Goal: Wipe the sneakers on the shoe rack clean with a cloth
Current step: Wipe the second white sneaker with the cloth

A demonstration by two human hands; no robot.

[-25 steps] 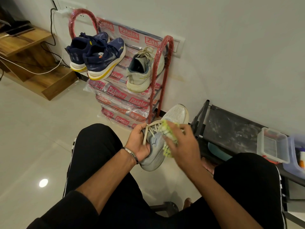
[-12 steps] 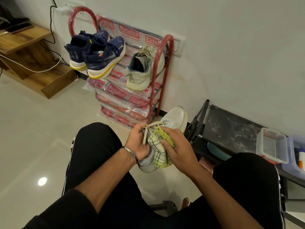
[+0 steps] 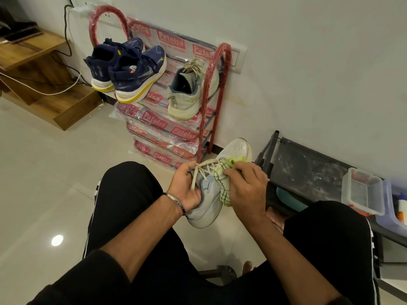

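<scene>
A pale grey sneaker [image 3: 233, 150] hangs between my knees, toe pointing away. My left hand [image 3: 187, 186] grips it at the laces and collar. My right hand [image 3: 246, 188] holds a yellow-green checked cloth [image 3: 222, 179] pressed against the sneaker's right side. The red shoe rack [image 3: 218, 89], wrapped in printed plastic, stands against the wall ahead. Its top shelf holds a pair of navy sneakers [image 3: 130, 73] with yellow soles and the matching pale sneaker [image 3: 189, 91].
A low black rack [image 3: 308, 170] stands to the right, with a clear plastic box [image 3: 361, 192] on it. A wooden stepped unit [image 3: 33, 69] with cables sits at the far left. Glossy floor tiles [image 3: 44, 172] spread to the left.
My right hand has slid the cloth along the sneaker's side, from the heel end up toward the laces and toe. My left hand keeps its hold.
</scene>
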